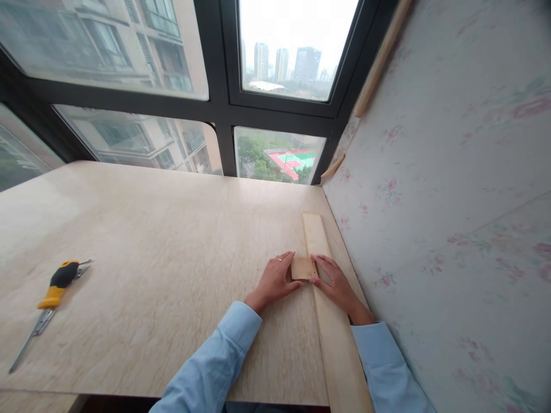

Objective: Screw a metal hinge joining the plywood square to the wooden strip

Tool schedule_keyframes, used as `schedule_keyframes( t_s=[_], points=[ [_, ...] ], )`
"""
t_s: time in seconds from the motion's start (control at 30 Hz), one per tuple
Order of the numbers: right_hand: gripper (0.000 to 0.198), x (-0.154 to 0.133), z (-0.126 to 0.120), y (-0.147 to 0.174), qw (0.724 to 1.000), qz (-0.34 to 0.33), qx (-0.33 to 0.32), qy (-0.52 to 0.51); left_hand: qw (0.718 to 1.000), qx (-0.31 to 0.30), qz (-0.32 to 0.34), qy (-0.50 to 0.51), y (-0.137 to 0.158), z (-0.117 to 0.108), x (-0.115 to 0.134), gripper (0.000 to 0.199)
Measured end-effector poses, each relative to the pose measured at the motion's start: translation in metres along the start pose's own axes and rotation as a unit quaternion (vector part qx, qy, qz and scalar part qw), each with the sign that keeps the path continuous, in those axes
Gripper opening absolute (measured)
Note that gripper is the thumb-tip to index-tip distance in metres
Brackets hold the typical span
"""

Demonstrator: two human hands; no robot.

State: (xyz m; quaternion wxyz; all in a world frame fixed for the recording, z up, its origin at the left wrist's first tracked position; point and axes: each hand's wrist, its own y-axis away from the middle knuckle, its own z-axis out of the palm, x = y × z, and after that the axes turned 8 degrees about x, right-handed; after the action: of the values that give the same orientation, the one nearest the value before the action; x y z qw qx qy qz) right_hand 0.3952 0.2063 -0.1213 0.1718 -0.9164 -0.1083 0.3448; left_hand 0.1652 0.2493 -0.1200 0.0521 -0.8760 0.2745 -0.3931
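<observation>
A small flat wooden block (303, 268) with a few dark holes near its right end is held between both hands. My left hand (275, 279) closes on its left end, thumb at the near edge and fingers at the far edge. My right hand (334, 282) pinches the right end in the same way. Beneath the block's right part runs a long pale wooden board (336, 338), lying lengthwise along the wall side of the stone-look sill (172, 258). What lies under the fingertips is hidden.
A yellow-and-black screwdriver (62, 284) lies at the far left beside a metal drawer slide (45, 321). Flowered wallpaper covers the wall (430, 229) close on the right. Dark window frames (224, 115) stand at the back. The sill's front edge is near my forearms.
</observation>
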Motion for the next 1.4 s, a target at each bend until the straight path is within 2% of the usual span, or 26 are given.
schedule_keyframes(
  t_s=[0.3,0.67,1.07,1.4],
  points=[
    [0.060,0.0004,-0.0017,-0.0012,1.000,-0.009,0.001,-0.014,1.000,0.022,-0.010,0.003,-0.0005,0.0019,-0.0008,0.081],
    [0.058,0.0035,-0.0011,0.0000,0.999,-0.010,-0.011,-0.029,0.995,0.056,-0.014,0.086,-0.0023,0.0029,-0.0068,0.081],
    [0.059,0.0002,-0.0016,0.0006,1.000,-0.011,0.000,-0.029,0.997,0.052,-0.030,0.046,-0.0048,0.0017,-0.0027,0.079],
    [0.056,-0.0009,-0.0009,0.0012,0.999,-0.011,0.011,-0.034,0.996,0.051,-0.028,0.074,-0.0027,-0.0015,-0.0011,0.078]
  ],
)
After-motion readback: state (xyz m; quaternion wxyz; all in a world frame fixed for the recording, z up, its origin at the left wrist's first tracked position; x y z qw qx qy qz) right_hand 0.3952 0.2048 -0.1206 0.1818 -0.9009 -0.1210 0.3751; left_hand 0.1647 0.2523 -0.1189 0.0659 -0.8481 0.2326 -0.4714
